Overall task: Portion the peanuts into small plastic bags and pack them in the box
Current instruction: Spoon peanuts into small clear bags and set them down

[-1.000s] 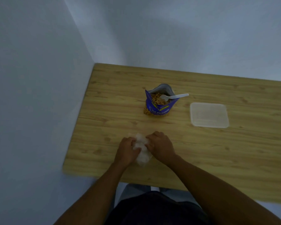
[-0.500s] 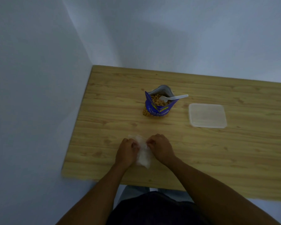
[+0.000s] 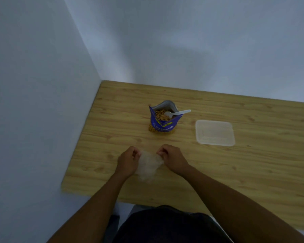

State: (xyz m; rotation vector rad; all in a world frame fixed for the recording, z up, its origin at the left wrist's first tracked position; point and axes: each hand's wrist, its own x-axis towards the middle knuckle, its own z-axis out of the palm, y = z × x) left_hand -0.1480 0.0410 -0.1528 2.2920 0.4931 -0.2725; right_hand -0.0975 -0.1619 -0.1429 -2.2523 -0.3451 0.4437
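Observation:
A small clear plastic bag hangs between my two hands near the table's front edge. My left hand pinches its left top corner and my right hand pinches its right top corner. The bag looks empty and spreads flat between them. Beyond my hands stands an open blue peanut pouch, filled with peanuts, with a white plastic spoon resting in its mouth, handle pointing right. A translucent plastic box with its lid on lies to the right of the pouch.
The wooden table fits into a corner: one white wall runs along its left edge, another along the back. My dark-clothed lap shows below the front edge.
My hands have drawn apart, and the bag, bunched up between them a second ago, is now stretched out flat. The view has tilted slightly.

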